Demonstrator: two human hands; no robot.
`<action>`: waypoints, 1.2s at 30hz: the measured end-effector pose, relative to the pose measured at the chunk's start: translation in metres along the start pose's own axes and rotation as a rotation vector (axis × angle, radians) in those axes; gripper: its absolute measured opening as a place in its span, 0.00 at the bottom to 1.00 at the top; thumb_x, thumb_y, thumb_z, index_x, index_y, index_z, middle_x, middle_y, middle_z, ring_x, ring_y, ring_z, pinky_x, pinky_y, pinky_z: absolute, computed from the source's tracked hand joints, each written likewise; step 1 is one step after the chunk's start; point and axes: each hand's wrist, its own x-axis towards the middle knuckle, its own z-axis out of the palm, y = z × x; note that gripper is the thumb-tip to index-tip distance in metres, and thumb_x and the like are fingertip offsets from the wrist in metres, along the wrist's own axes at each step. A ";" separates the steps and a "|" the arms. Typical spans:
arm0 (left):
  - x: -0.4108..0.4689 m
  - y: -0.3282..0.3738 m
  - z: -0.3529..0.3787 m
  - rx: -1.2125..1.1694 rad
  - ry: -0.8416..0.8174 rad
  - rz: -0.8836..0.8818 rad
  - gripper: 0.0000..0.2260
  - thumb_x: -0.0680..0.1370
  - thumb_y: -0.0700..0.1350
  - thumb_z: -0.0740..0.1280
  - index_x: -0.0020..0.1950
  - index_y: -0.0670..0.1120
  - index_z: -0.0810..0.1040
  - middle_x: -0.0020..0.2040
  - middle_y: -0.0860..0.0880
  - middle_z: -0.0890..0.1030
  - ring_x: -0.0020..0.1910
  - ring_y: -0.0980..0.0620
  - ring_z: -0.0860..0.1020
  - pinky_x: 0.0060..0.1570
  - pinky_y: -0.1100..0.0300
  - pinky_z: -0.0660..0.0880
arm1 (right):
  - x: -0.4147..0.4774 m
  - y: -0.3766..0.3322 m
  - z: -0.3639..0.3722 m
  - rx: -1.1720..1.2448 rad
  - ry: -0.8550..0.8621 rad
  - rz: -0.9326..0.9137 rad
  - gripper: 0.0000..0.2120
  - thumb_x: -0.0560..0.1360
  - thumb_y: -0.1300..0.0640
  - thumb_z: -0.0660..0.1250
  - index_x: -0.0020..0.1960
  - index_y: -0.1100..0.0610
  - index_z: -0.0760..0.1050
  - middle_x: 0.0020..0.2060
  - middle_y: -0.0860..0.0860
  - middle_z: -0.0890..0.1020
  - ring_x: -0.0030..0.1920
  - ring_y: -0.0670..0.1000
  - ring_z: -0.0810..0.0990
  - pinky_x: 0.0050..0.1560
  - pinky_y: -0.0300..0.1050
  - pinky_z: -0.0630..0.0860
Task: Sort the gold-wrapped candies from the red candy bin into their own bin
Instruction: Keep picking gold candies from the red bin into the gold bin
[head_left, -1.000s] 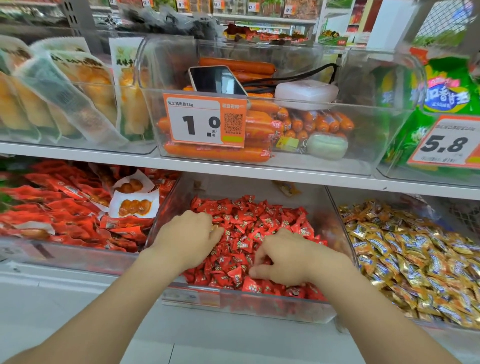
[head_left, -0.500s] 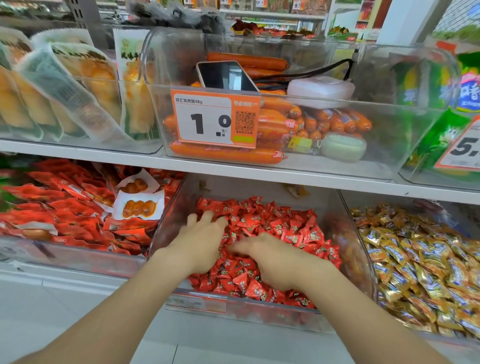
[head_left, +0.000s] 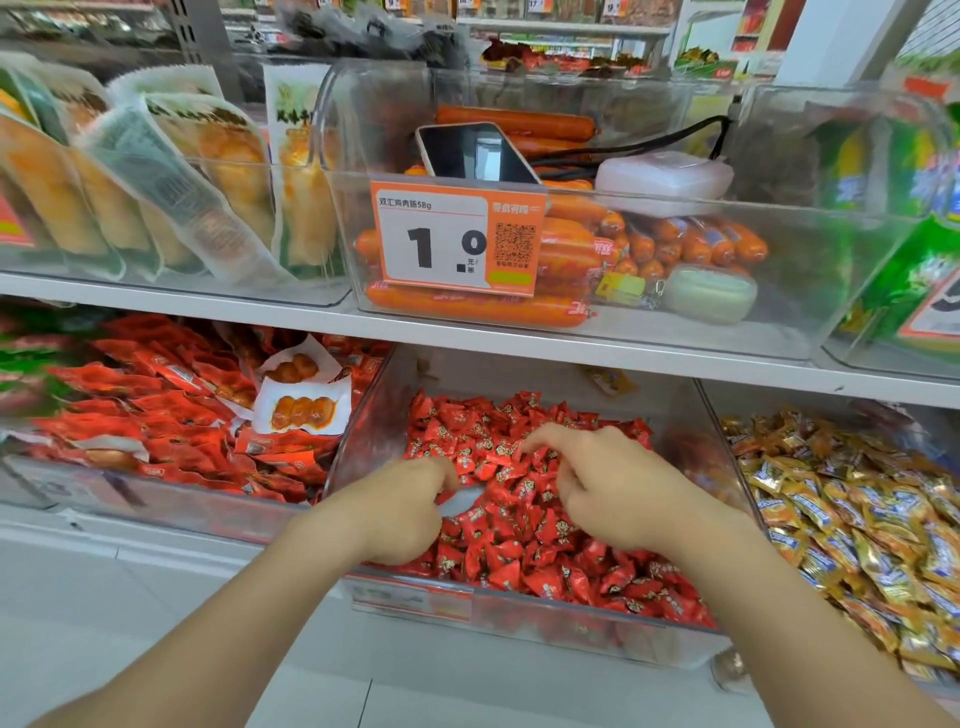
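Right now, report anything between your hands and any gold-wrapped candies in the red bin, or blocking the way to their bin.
Heaped red-wrapped candies cover any gold ones; none shows by the left hand or right hand. Clear plastic walls stand before the gold candy bin.

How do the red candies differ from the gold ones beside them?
The red candies have red wrappers with dark print; the gold candies have gold wrappers with blue labels. The left hand and right hand are both in the red candies; nothing touches the gold candies. Both are small wrapped pieces, piled loose under one shelf.
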 end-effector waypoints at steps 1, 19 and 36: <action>0.001 0.001 0.000 -0.005 0.069 0.014 0.23 0.80 0.34 0.58 0.72 0.53 0.72 0.56 0.50 0.72 0.51 0.50 0.74 0.42 0.62 0.71 | 0.000 0.001 -0.001 0.033 0.032 0.001 0.23 0.77 0.61 0.59 0.66 0.41 0.75 0.39 0.49 0.80 0.36 0.49 0.79 0.42 0.46 0.77; -0.002 0.101 0.036 -0.312 0.362 0.325 0.06 0.82 0.50 0.67 0.56 0.55 0.82 0.54 0.55 0.80 0.52 0.58 0.76 0.57 0.59 0.72 | -0.100 0.022 -0.039 0.524 0.696 0.111 0.07 0.77 0.61 0.67 0.45 0.49 0.79 0.24 0.45 0.74 0.24 0.44 0.67 0.28 0.40 0.64; 0.014 0.066 0.035 0.254 0.032 -0.024 0.28 0.59 0.64 0.81 0.56 0.62 0.79 0.60 0.53 0.72 0.64 0.43 0.71 0.65 0.49 0.75 | -0.127 0.027 -0.026 -0.046 0.381 -0.113 0.12 0.79 0.61 0.68 0.58 0.48 0.84 0.52 0.45 0.84 0.52 0.46 0.76 0.57 0.43 0.73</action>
